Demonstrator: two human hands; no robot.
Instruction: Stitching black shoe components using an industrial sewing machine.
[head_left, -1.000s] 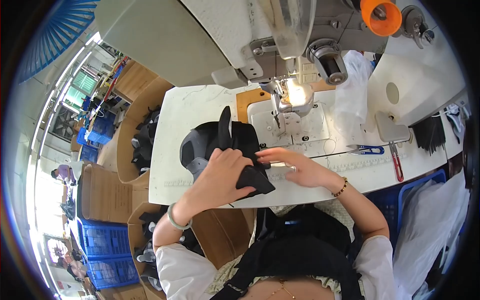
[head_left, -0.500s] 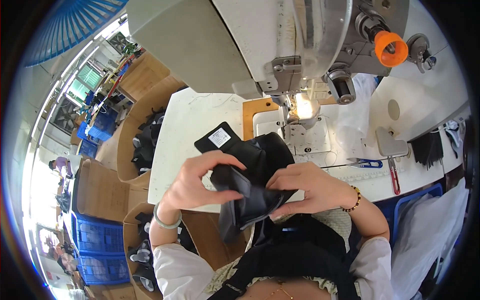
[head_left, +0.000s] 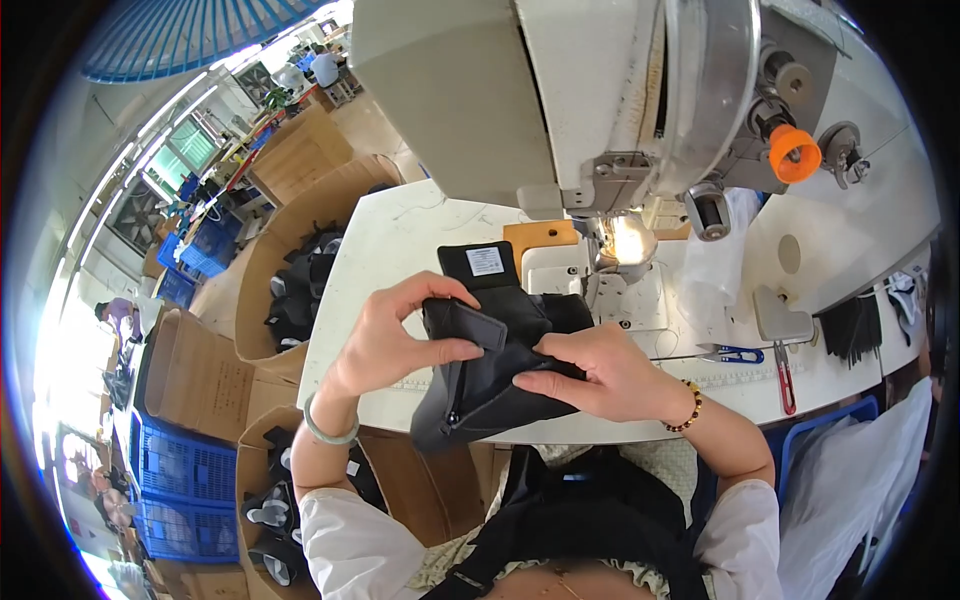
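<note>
Two hands [head_left: 500, 360] on white-labelled black fabric [head_left: 495, 345]

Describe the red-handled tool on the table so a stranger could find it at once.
Start at the white sewing machine and follow the white table toward its right end. Past the blue-handled snips lies a slim tool, the only one with a red handle.
</note>
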